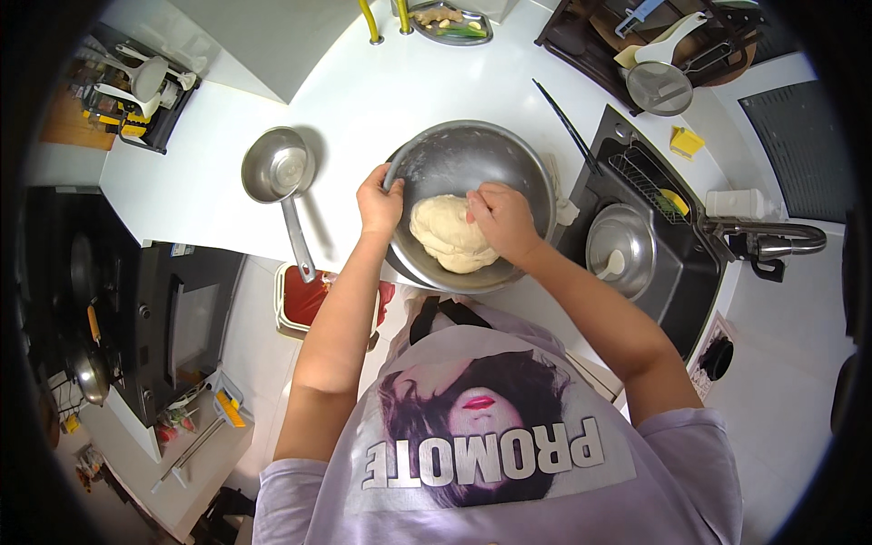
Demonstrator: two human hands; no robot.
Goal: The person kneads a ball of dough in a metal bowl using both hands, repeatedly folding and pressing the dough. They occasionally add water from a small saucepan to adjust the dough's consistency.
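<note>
A lump of pale dough [449, 235] lies in a large metal mixing bowl [470, 153], with smears on the bowl's inner wall. My left hand [381, 204] grips the bowl's left rim, its thumb over the inside. Inside the bowl, my right hand [503, 219] is curled against the right side of the dough, and its fingers touch the surface. Whether those fingers pinch any dough is hidden by the hand. The bowl stands at the front edge of the white countertop [381, 88].
Left of the bowl rests a metal ladle-like pan [278, 165]. Black chopsticks [565, 126] lie by the black sink [674, 272], which holds a metal bowl [623, 238] with a white spoon. A plate of ginger and scallion [453, 24] sits behind. Below is a red-lined bin [306, 296].
</note>
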